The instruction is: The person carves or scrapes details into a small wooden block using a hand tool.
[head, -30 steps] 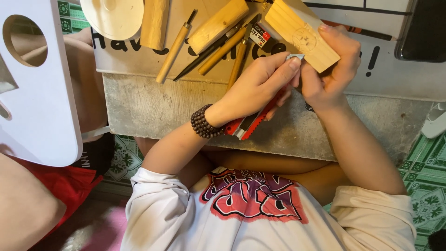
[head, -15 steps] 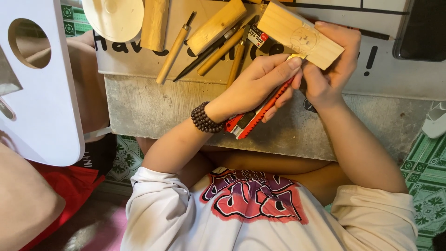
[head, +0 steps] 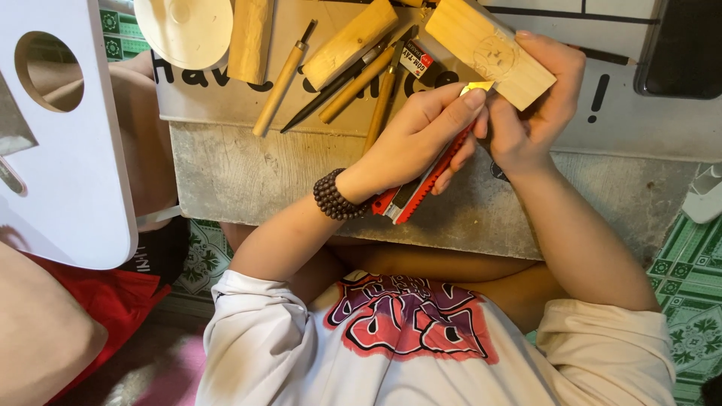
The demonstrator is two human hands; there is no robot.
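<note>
Wood block being cut with a red utility knife, upper centre of frame.

Left hand (head: pixel 425 131), beaded bracelet (head: pixel 335 197) at the wrist, closed tight round the red utility knife (head: pixel 421 180), blade tip touching the lower edge of the pale wood block (head: pixel 489 49). Right hand (head: pixel 538 105) wrapped firmly round that block, upper right of centre. Just left of them, wooden-handled carving tools (head: pixel 357 83) lying on the board; white dish (head: pixel 184 30) at upper left.

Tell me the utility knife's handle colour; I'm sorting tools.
Red, with a grey slider strip: the utility knife shows best in the head view.
</note>
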